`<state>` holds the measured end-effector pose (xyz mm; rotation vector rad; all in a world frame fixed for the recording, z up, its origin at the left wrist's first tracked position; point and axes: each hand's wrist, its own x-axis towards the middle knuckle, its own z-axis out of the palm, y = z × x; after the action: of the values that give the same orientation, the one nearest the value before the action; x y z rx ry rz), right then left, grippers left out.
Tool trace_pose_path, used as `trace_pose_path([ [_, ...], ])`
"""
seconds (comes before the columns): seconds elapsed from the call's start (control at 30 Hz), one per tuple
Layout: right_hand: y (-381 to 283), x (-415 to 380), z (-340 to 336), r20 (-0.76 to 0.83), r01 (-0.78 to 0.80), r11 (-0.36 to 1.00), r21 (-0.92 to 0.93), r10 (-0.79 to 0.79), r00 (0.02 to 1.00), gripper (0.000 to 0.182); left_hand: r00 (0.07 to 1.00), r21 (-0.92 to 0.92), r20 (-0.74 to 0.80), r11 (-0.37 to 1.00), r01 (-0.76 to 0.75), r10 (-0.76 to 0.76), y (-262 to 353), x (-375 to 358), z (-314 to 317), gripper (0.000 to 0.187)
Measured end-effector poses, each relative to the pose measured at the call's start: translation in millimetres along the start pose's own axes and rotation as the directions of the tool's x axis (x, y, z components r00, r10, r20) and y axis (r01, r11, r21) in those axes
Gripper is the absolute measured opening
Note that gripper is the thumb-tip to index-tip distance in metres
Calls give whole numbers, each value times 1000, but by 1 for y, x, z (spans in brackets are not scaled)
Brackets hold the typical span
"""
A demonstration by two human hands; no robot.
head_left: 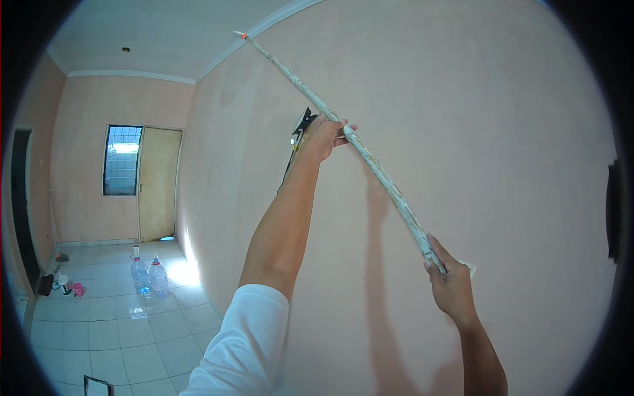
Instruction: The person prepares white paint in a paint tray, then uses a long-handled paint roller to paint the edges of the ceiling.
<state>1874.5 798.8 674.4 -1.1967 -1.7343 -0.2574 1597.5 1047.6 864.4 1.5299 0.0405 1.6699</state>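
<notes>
A long pole point(385, 179), pale and speckled with paint or wear, slants from lower right to upper left in front of the pink wall. Around its lower end my right hand point(451, 287) is closed. Midway up, my left hand point(321, 138) supports the pole, its fingers passing behind and partly showing on the far side. An orange piece point(245, 37) with a thin pale tip is at the far end, close to the ceiling moulding; whether it touches cannot be told. Just left of my left hand is a black clip-like object point(304, 122) with a cable.
Two large clear plastic bottles point(140, 276) stand on the tiled floor point(132, 333) at left. A beige door point(158, 185) is beside a barred window point(123, 160). Pink and white items point(78, 289) lie near the left doorway. Something dark point(614, 211) hangs at the right edge.
</notes>
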Motion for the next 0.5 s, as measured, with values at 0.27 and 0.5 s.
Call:
trace_pose_path([
  [0.27, 25, -49, -51, -32, -31, 999, 30, 32, 999, 48, 997, -121, 46, 991, -62, 68, -27, -31, 63, 54],
  [0.5, 70, -179, -178, -87, -186, 982, -33, 182, 979, 53, 989, -261, 82, 960, -98, 123, -41, -134, 231, 55],
])
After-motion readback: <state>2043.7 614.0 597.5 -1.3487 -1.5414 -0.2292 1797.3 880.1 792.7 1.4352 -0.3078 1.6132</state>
